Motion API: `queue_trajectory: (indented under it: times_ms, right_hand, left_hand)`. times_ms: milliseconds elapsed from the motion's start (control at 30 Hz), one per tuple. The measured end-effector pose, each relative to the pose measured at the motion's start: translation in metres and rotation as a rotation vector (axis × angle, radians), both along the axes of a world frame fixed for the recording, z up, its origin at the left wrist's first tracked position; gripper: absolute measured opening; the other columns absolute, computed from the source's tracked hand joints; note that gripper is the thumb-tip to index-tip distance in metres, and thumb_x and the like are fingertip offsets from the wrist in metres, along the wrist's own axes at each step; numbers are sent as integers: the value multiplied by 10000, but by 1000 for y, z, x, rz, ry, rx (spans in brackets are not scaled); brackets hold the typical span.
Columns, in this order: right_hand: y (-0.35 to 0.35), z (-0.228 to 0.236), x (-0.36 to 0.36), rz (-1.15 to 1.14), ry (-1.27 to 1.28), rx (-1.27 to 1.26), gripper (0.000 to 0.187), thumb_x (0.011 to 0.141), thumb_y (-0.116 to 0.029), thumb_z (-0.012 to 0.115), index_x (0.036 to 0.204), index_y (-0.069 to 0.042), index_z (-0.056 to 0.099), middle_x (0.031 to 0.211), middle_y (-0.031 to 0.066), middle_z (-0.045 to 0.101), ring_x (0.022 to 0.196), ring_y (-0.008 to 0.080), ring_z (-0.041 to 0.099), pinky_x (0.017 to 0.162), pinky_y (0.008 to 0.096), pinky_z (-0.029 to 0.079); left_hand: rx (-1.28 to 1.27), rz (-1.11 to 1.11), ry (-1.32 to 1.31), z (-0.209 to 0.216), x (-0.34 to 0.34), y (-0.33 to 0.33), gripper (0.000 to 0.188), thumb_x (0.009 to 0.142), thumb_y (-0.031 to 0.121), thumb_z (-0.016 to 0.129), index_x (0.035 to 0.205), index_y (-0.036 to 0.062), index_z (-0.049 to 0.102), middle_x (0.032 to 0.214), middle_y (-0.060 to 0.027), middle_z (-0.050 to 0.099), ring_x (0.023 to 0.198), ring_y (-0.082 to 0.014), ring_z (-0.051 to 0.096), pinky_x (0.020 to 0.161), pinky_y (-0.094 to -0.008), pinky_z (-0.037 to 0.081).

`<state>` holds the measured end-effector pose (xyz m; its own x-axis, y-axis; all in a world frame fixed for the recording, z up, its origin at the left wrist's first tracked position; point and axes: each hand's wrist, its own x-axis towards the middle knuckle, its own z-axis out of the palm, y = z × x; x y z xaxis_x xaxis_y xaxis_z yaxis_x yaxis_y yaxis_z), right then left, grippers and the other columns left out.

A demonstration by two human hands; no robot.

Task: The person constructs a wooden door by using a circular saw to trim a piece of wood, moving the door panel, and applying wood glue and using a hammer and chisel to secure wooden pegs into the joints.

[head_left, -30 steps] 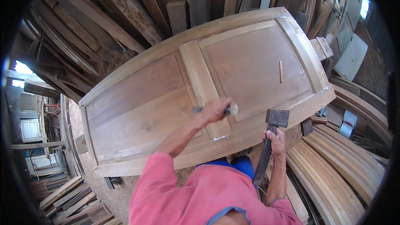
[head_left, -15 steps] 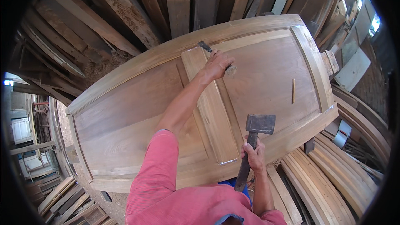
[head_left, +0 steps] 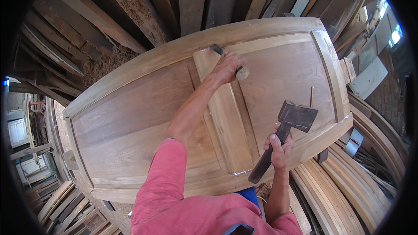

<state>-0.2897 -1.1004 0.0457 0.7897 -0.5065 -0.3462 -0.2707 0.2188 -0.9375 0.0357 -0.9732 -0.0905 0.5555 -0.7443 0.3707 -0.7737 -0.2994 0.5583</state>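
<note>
Head camera: left hand (head_left: 226, 67) is wrapped around a chisel (head_left: 228, 60) set against the wooden door's (head_left: 130, 113) centre rail top, right hand (head_left: 278, 150) clenches a hatchet (head_left: 285, 135) above the door's near edge.

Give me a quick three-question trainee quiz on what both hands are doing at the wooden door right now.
1. True or false: the right hand holds a hatchet by its dark handle, head raised above the door.
2. Which part of the door does the chisel in the left hand meet?
A. The near bottom rail
B. The top of the centre upright, by the far rail
C. The right-hand panel's middle
3. Fill in: behind the door, many rough wooden ___ lean.

Key: 1 true; 2 B; 3 planks.
</note>
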Motion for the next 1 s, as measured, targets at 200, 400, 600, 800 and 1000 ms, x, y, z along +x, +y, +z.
queue_trajectory:
  times_ms: [200, 400, 600, 800, 1000]
  right_hand:
    - [9, 6, 23, -95, -49, -97, 416, 957, -133, 652, 1306, 50, 516, 753, 42, 599, 622, 129, 593, 568, 284, 499]
    - [46, 10, 41, -250, -33, -154, 378, 986, -137, 632, 1312, 2, 499, 783, 48, 585, 638, 138, 566, 598, 279, 490]
    - [83, -86, 86, -223, 12, -584, 325, 996, -154, 609, 1254, 6, 495, 785, 55, 601, 661, 124, 574, 620, 278, 503]
    - [88, -49, 90, 37, 290, -215, 226, 936, -142, 649, 1013, 48, 554, 782, 142, 629, 690, 259, 647, 650, 418, 514]
    - [73, -110, 112, 122, 97, -691, 161, 921, -112, 630, 935, 23, 543, 629, 52, 551, 499, 132, 560, 478, 329, 458]
  left_hand:
    - [23, -28, 10, 0, 6, 8, 396, 691, 106, 822, 1044, 185, 660, 931, -41, 613, 987, -283, 570, 931, -419, 422]
    - [34, -45, 77, 3, 6, 13, 421, 681, 121, 836, 1058, 190, 661, 974, -29, 635, 1020, -261, 582, 956, -408, 421]
    - [-83, -51, 83, 2, 6, 10, 365, 670, 71, 793, 985, 200, 664, 891, -36, 615, 971, -286, 573, 899, -450, 435]
    - [-2, -61, 71, 2, 3, 11, 356, 670, 88, 799, 989, 190, 679, 925, -44, 635, 960, -290, 574, 914, -430, 418]
    - [-34, -40, -86, -12, 7, 28, 314, 689, 89, 788, 967, 180, 675, 938, -37, 616, 1022, -283, 552, 929, -418, 390]
